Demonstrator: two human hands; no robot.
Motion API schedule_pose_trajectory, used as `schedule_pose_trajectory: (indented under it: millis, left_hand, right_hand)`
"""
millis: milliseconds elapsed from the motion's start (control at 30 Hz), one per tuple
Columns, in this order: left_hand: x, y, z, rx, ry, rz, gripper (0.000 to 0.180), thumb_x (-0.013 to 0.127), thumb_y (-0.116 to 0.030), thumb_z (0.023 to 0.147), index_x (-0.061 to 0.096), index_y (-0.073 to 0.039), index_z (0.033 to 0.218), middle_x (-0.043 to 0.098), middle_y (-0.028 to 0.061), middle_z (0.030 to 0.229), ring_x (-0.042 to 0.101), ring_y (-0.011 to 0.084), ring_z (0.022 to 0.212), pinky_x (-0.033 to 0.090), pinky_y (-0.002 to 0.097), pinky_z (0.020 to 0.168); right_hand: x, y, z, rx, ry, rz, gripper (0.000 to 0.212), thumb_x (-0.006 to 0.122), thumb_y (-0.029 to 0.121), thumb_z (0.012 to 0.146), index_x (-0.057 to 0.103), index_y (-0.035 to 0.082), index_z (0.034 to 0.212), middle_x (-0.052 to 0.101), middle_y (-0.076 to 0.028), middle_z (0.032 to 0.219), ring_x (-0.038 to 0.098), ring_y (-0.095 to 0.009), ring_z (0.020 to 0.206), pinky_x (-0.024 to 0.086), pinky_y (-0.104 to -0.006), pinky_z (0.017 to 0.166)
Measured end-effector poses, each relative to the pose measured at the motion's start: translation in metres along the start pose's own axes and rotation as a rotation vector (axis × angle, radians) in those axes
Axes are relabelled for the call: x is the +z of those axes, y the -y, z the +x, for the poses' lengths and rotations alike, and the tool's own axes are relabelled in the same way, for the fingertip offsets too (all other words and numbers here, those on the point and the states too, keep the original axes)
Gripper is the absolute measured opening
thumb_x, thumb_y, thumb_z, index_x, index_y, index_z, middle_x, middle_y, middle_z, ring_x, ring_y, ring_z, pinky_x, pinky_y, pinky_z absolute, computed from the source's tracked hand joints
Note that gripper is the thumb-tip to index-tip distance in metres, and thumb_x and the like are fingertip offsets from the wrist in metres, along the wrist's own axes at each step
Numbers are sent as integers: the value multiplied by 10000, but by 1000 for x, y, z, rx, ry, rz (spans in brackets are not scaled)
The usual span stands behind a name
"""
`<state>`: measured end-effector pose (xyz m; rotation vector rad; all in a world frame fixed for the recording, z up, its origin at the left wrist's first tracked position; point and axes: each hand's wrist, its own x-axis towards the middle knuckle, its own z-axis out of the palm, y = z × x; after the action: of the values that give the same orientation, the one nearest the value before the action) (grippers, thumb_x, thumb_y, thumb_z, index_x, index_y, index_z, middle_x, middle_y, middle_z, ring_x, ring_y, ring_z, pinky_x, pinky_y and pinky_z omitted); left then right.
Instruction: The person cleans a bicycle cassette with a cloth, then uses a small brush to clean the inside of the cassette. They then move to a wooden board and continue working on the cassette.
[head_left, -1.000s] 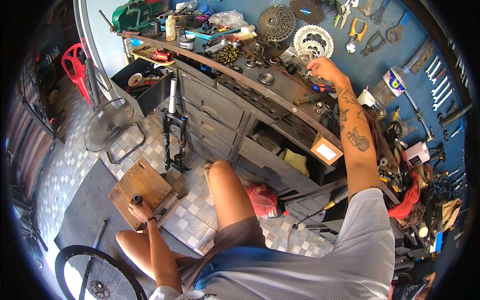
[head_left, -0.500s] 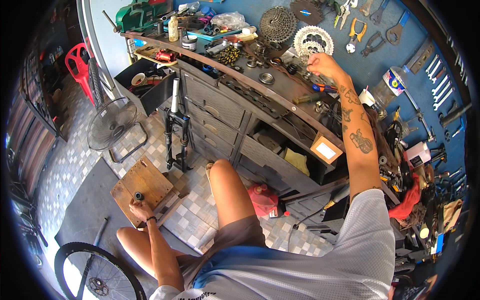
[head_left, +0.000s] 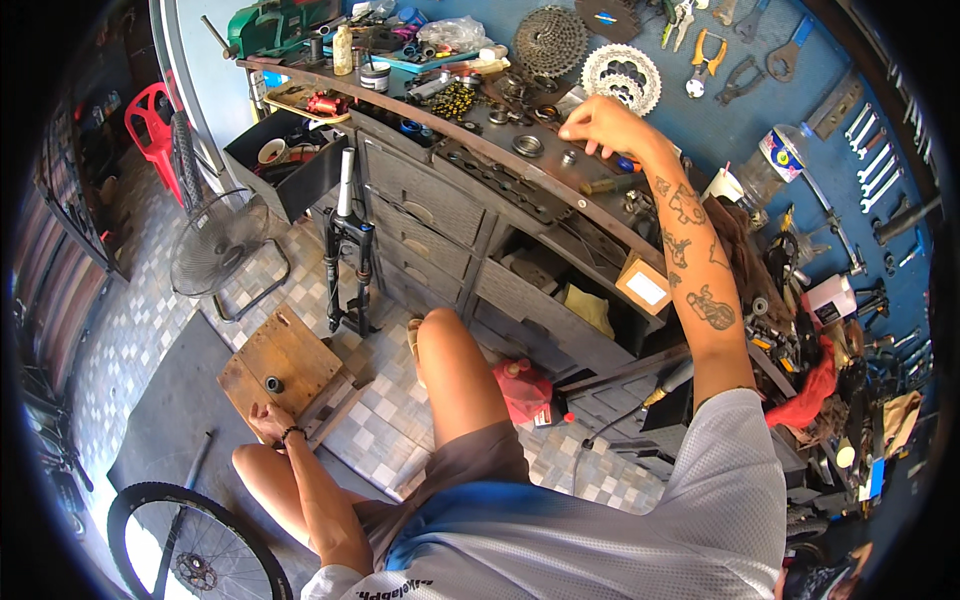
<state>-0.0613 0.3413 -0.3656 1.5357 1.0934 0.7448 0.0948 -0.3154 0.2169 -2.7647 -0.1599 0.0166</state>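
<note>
My right hand (head_left: pixel 604 130) reaches over the cluttered workbench (head_left: pixel 590 165), fingers bent but apart, with nothing visible in them. Below its fingertips stands a small silver metal piece (head_left: pixel 568 158), and a round metal ring part (head_left: pixel 527 146) lies to the left. Lower left, my left hand (head_left: pixel 269 422) rests at the near edge of a low wooden stool (head_left: pixel 290 345), its fingers loosely apart. Just beyond those fingers sits a small black cylindrical part (head_left: pixel 274 384) with a hollow top, on the wood.
A bicycle fork (head_left: pixel 347 250) stands upright against the drawers. A wheel (head_left: pixel 195 545) lies at lower left, near a metal tube (head_left: pixel 199 460). A floor fan (head_left: pixel 222 245), a red jug (head_left: pixel 522 390) and an open drawer (head_left: pixel 290 165) surround the bench. Tools hang on the blue wall (head_left: pixel 690 140).
My right hand has moved left and slightly nearer above the bench, its fingers loosening; the small silver piece now shows below it. My left hand has drawn back a little from the black part.
</note>
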Motion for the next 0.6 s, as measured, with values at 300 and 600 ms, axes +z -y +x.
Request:
schedule_pose_trajectory:
  millis: [300, 600]
  left_hand:
    - [-8, -21, -15, -191, -143, -228, 338, 636, -311, 1000, 590, 19, 1055, 561, 76, 748, 548, 183, 580, 557, 330, 550]
    - [4, -32, 0, 9, -245, -496, 379, 585, -336, 1034, 608, 37, 1098, 518, 54, 727, 491, 163, 580, 419, 299, 491]
  right_hand:
    - [-135, -48, -76, 522, -103, -471, 328, 768, 350, 911, 704, 37, 983, 700, -44, 863, 650, -167, 625, 557, -327, 530]
    - [-106, -83, -185, 474, 48, -626, 461, 879, 321, 760, 680, 53, 1079, 736, -114, 884, 728, -292, 893, 571, -436, 713]
